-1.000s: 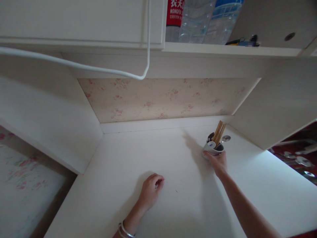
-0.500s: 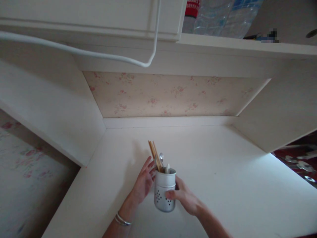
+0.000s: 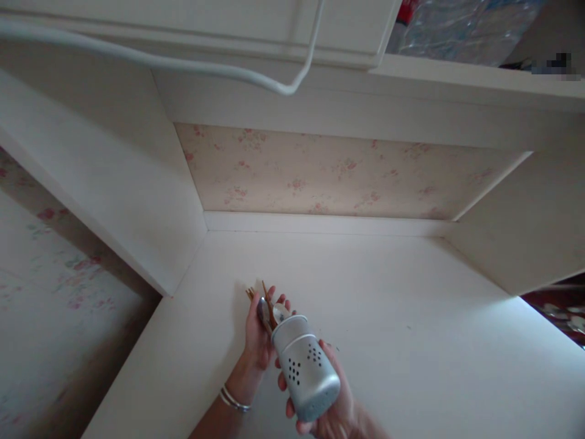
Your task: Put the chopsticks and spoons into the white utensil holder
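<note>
A silver metal utensil holder [image 3: 305,372] with punched holes is tipped over in my right hand [image 3: 342,402], its mouth pointing up and left and its base toward me. The fingers of that hand wrap round its underside. At the mouth, my left hand [image 3: 256,335] curls round the utensils that stick out. Among them are wooden chopsticks [image 3: 269,302], a metal spoon [image 3: 262,310] and a white spoon [image 3: 281,313]. Their lower ends are hidden inside the holder. Bracelets circle my left wrist.
Below the hands lies a white countertop [image 3: 388,286], walled by white side panels [image 3: 114,164]. Overhead are a cabinet door [image 3: 205,30], a bent white tube [image 3: 219,70] and a shelf with plastic bottles [image 3: 448,27]. Dark red items [image 3: 560,305] sit at the far right.
The holder has gone from nearly upright to strongly tilted, its mouth toward my left hand. My left hand has closed round the utensils. The camera view has shifted.
</note>
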The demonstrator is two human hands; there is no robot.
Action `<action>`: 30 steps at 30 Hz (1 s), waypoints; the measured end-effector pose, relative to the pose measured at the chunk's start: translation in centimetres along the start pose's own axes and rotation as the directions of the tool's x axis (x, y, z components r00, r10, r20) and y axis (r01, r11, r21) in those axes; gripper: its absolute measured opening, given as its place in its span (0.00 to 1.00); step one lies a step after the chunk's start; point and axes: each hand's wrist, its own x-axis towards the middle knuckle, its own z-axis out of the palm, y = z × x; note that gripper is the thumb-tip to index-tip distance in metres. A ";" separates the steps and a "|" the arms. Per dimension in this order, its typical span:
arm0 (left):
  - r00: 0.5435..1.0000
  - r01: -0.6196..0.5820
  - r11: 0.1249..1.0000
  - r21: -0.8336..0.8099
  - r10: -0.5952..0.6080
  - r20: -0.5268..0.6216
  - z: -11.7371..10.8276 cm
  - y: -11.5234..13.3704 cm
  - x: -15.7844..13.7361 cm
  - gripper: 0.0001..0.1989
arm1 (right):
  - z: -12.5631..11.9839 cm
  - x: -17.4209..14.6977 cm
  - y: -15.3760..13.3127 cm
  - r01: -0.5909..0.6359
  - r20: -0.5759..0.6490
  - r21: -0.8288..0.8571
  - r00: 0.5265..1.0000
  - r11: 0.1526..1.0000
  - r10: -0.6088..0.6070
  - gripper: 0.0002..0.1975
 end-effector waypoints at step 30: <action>0.680 -0.228 0.491 0.841 0.698 -0.223 0.1 15.5 11.8 0.07 | -4.6 -2.7 0.3 0.247 -0.043 -0.028 0.968 0.969 -0.248 0.25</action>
